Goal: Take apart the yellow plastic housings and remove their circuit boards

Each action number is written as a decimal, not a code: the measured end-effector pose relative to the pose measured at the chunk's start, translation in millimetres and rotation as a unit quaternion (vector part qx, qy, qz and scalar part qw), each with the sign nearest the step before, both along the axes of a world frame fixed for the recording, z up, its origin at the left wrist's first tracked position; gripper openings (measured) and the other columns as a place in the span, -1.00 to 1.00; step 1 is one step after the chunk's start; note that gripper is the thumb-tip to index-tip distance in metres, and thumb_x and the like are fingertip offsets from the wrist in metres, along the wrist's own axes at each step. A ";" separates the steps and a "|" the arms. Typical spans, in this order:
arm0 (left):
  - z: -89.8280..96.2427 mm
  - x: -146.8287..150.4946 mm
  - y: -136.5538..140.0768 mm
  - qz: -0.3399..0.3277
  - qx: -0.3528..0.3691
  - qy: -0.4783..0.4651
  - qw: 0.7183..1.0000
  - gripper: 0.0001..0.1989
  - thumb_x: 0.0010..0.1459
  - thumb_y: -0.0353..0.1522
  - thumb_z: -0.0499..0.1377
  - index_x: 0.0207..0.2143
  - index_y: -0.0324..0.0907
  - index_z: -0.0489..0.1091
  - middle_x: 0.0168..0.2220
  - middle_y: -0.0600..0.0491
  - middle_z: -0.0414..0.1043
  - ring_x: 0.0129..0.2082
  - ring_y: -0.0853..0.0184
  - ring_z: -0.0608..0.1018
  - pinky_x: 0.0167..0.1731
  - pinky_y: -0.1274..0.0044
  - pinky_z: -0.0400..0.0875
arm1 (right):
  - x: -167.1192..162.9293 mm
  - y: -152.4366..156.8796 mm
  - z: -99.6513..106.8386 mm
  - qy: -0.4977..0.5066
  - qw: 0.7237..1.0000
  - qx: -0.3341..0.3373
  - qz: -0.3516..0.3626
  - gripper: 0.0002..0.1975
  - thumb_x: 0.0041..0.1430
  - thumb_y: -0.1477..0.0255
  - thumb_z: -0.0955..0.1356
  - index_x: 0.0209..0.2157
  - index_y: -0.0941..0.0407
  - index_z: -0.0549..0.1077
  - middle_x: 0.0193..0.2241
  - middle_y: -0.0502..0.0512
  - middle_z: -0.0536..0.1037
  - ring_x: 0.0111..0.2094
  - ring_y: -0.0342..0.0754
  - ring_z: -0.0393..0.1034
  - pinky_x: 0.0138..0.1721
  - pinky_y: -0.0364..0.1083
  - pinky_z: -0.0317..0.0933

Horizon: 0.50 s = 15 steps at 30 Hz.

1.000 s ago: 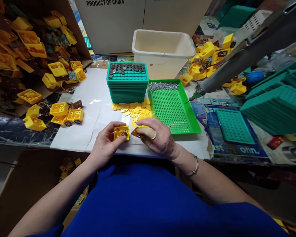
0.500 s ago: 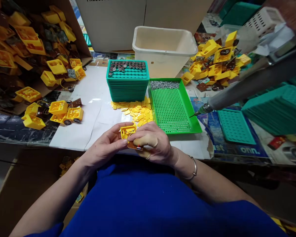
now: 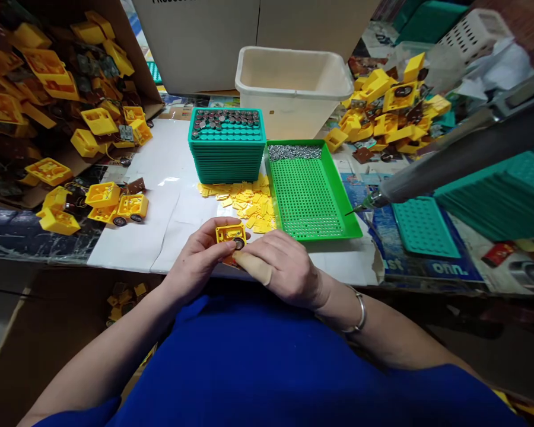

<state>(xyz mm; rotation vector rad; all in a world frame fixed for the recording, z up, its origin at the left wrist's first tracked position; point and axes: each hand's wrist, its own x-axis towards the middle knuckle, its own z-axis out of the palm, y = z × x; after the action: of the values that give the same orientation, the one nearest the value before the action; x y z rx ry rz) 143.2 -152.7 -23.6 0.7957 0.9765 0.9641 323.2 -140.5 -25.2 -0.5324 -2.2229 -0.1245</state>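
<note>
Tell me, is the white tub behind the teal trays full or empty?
Empty, as far as shows: the white tub's visible inner walls are bare; its floor is hidden.

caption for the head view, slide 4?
Both hands, left hand and right hand, hold a small yellow housing at the table edge, before teal trays and a green tray.

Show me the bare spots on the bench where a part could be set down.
Free: the white sheet between the teal tray stack and the yellow housings at left. Crowded: the yellow chip pile, green tray and both hands around the held housing.
</note>
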 end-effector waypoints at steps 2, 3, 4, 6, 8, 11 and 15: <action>-1.5 0.9 -1.3 0.009 0.018 0.031 0.999 -0.69 0.07 -0.37 0.30 -0.09 -0.11 0.47 -0.25 0.05 0.57 -0.26 0.28 0.56 -0.21 0.49 0.40 | 1.2 -0.2 -1.9 0.019 1.000 -0.003 -0.006 -0.87 0.32 0.54 0.26 -0.19 0.18 0.44 -0.44 0.08 0.59 -0.41 -0.11 0.42 -0.41 -0.08 0.25; -1.8 1.2 -1.8 0.014 0.026 0.050 0.998 -0.70 0.07 -0.37 0.29 -0.10 -0.11 0.49 -0.26 0.06 0.57 -0.26 0.28 0.55 -0.21 0.49 0.39 | 1.6 -0.2 -2.5 0.020 1.000 0.000 -0.007 -0.87 0.32 0.54 0.26 -0.19 0.18 0.44 -0.44 0.08 0.59 -0.42 -0.11 0.42 -0.42 -0.08 0.25; -2.0 1.5 -2.1 0.018 0.033 0.070 0.997 -0.72 0.07 -0.38 0.28 -0.11 -0.12 0.50 -0.26 0.06 0.57 -0.26 0.28 0.54 -0.22 0.49 0.38 | 2.0 -0.3 -2.6 0.014 1.000 0.006 -0.010 -0.86 0.33 0.54 0.25 -0.18 0.17 0.44 -0.44 0.07 0.59 -0.43 -0.11 0.41 -0.43 -0.08 0.25; -1.7 2.3 -2.4 0.028 0.051 0.103 0.993 -0.76 0.05 -0.40 0.27 -0.16 -0.13 0.54 -0.25 0.07 0.56 -0.23 0.27 0.52 -0.21 0.49 0.37 | 2.4 -0.5 -2.1 -0.007 1.000 0.017 -0.021 -0.81 0.33 0.55 0.23 -0.18 0.17 0.47 -0.46 0.07 0.57 -0.45 -0.12 0.39 -0.44 -0.09 0.24; -1.1 3.3 -2.0 0.031 0.055 0.110 0.992 -0.77 0.02 -0.43 0.26 -0.21 -0.12 0.56 -0.27 0.08 0.55 -0.24 0.29 0.51 -0.21 0.51 0.36 | 2.4 -0.1 -1.3 -0.032 0.999 0.002 -0.032 -0.76 0.35 0.55 0.20 -0.15 0.18 0.49 -0.45 0.08 0.56 -0.43 -0.12 0.39 -0.42 -0.10 0.27; -0.4 4.1 -0.2 0.007 0.004 0.055 0.998 -0.72 -0.02 -0.46 0.25 -0.19 -0.11 0.55 -0.32 0.11 0.53 -0.31 0.35 0.50 -0.25 0.53 0.37 | 1.1 2.7 -2.2 -0.054 0.996 -0.065 -0.041 -0.70 0.38 0.52 0.17 -0.07 0.19 0.49 -0.42 0.08 0.53 -0.37 -0.12 0.41 -0.32 -0.14 0.33; -0.1 1.5 3.4 -0.006 -0.053 -0.043 0.998 -0.70 0.00 -0.40 0.23 -0.15 -0.15 0.51 -0.25 0.04 0.53 -0.31 0.30 0.53 -0.24 0.44 0.45 | -2.5 9.6 -8.2 -0.011 0.990 -0.134 -0.046 -0.70 0.39 0.42 0.20 0.00 0.24 0.44 -0.36 0.12 0.54 -0.32 -0.11 0.43 -0.26 -0.16 0.36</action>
<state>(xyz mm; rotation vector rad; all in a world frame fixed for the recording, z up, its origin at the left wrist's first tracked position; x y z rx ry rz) 144.6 -149.3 -23.8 0.6649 0.9402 0.9205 320.7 -130.9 -33.4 -0.7828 -2.2508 0.1248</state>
